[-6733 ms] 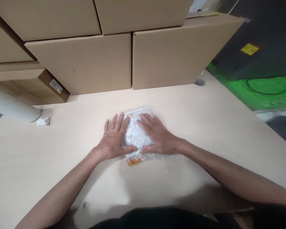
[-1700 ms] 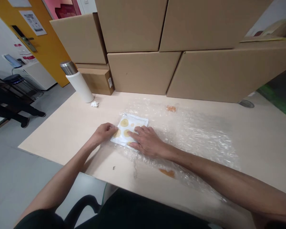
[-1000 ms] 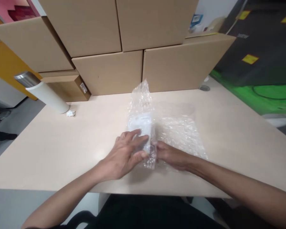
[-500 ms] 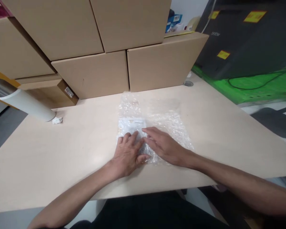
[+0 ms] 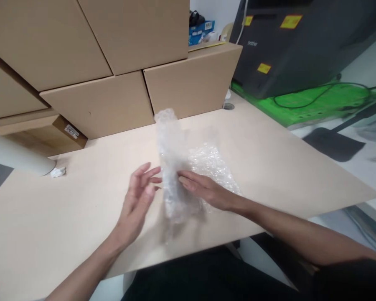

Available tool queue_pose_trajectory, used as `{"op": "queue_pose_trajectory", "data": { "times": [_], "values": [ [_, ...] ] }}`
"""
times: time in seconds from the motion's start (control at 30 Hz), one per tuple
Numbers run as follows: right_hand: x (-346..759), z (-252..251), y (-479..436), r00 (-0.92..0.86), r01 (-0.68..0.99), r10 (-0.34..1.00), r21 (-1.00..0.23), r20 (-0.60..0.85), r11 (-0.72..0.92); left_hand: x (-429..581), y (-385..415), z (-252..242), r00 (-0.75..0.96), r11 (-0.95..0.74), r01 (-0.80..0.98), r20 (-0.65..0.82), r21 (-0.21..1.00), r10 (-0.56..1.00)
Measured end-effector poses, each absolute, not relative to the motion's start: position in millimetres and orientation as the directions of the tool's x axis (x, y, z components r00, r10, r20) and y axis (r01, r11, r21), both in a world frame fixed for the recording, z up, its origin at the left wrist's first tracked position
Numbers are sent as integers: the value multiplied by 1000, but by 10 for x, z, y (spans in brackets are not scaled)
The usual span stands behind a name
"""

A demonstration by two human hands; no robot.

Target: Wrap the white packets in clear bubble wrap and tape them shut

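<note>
Standing on edge on the pale table (image 5: 269, 167), a bubble-wrap bundle (image 5: 172, 167) rises between both hands. Left hand (image 5: 138, 200) fingers spread apart, right hand (image 5: 207, 190) flat against it. Cardboard boxes (image 5: 113, 62) at 12 o'clock, a black printer (image 5: 301, 42) at 2.

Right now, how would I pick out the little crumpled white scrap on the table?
Start at the stacked cardboard boxes, then drop to the white cylinder lying at the table's left edge. The scrap sits just beside its end, tiny, crumpled and opaque white, unlike the clear bubble wrap.

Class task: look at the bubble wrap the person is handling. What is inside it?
Nothing inside can be made out. The bubble wrap stands raised and blurred between the left hand and right hand; its cloudy layers cover whatever it holds.
</note>
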State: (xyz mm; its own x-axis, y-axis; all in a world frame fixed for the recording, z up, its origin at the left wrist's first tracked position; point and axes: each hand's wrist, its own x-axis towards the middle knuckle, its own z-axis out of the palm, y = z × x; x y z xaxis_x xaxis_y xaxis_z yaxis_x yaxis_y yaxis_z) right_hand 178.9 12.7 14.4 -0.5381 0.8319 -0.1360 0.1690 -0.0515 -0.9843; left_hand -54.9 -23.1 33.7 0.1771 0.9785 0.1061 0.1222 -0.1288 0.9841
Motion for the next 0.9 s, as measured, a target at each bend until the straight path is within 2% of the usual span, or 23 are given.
{"op": "queue_pose_trajectory", "data": {
  "times": [0.1,0.17,0.23,0.3,0.37,0.43,0.53,0.63,0.77,0.9],
  "values": [
    [1968,92,94,-551,-16,831,-995,-72,-97,-227,-146,346,428,-302,235,181,924,886],
    [2130,37,57,-481,-63,871,-987,-101,-149,-37,-60,298,551,-418,307,198,855,810],
    [2323,-11,7,-350,-32,920,-979,-178,-201,124,25,229,632,-501,383,176,776,755],
    [2523,-41,-43,-193,67,959,-978,-207,-198,257,90,152,685,-542,485,87,687,724],
    [2690,-60,-69,-41,202,987,-969,-156,-145,365,132,72,717,-574,566,-11,592,697],
    [2785,-83,-49,81,288,992,-951,-93,-112,447,152,-4,728,-615,612,-49,498,684],
    [2770,-127,93,134,220,982,-963,-130,-157,511,161,-84,722,-652,645,-38,399,691],
    [2627,-135,340,48,35,976,-976,-212,-214,516,159,-105,725,-666,649,-33,368,688],
    [2414,-81,671,-109,-158,926,-914,-361,-375,469,135,-89,721,-661,644,-16,386,693],
    [2264,-56,766,-78,-289,922,-877,-378,-384,356,146,-28,716,-632,609,12,480,698]
  ]
}}
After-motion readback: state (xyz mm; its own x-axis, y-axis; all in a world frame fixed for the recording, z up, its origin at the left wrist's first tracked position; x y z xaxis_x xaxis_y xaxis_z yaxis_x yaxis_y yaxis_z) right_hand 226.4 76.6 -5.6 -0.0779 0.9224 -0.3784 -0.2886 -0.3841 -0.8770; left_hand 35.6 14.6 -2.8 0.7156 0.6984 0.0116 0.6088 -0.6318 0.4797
